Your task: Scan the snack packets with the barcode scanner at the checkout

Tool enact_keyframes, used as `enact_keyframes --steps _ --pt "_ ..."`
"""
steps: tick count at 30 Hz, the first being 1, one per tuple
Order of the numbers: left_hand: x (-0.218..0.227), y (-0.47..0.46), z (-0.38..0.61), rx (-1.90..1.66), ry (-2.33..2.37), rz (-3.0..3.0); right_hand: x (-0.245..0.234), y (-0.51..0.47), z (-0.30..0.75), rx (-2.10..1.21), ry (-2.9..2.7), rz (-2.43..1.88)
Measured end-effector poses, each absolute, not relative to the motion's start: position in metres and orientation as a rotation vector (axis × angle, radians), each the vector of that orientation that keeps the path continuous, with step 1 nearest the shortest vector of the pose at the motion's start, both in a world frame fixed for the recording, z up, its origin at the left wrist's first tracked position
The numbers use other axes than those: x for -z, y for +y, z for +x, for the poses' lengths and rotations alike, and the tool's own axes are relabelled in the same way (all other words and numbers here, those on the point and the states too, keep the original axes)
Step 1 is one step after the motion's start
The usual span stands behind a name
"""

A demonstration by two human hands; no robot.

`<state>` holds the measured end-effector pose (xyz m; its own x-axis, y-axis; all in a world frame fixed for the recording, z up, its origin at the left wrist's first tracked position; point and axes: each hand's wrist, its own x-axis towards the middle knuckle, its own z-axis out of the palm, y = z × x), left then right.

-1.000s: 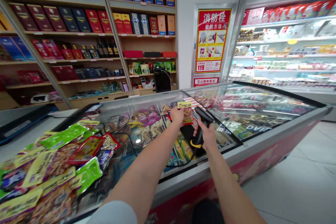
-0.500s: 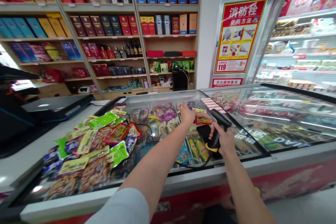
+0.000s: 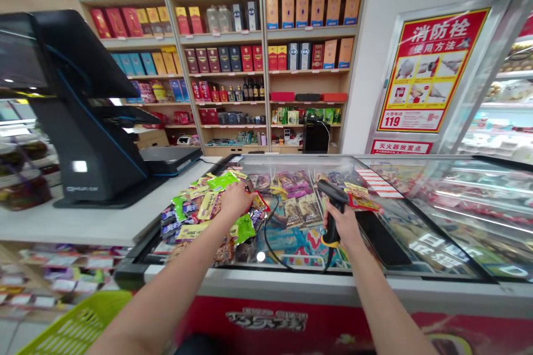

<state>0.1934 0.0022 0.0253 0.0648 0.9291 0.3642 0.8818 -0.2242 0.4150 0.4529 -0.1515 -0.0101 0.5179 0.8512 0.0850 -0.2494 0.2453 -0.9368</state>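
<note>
My right hand (image 3: 346, 222) is closed around the handle of a black barcode scanner (image 3: 333, 193), its head pointing up and away from me. A cable runs from the handle's yellow-trimmed base. My left hand (image 3: 236, 199) lies over a pile of snack packets (image 3: 208, 206), with the thumb out to the right. Its other fingertips are hidden, so I cannot tell whether it grips a packet. The pile has green, blue, red and yellow-labelled clear bags on the freezer's glass top. A few more packets (image 3: 361, 194) lie right of the scanner, near a black phone (image 3: 385, 238).
The chest freezer (image 3: 316, 275) stands before me, with frozen goods under its glass. On the left a counter (image 3: 108, 227) carries a black screen terminal (image 3: 91, 122). A yellow-green basket (image 3: 79, 324) is low at left. Shelves of boxes (image 3: 227, 58) stand behind.
My left hand has moved left, from the packets on the right to the large pile. The right hand still holds the scanner, now clear of the phone. My view has turned left.
</note>
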Motion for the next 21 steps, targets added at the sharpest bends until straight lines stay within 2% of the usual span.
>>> enact_keyframes --steps 7,17,21 --pt "-0.031 -0.02 0.163 -0.365 2.13 2.454 -0.001 -0.138 0.427 -0.871 -0.903 -1.221" --pt "-0.031 -0.022 0.181 -0.271 2.113 2.428 -0.006 -0.137 0.42 -0.886 -0.992 -1.316" --pt "-0.031 -0.021 0.187 -0.378 2.099 2.42 -0.004 -0.135 0.423 -0.922 -0.986 -1.295"
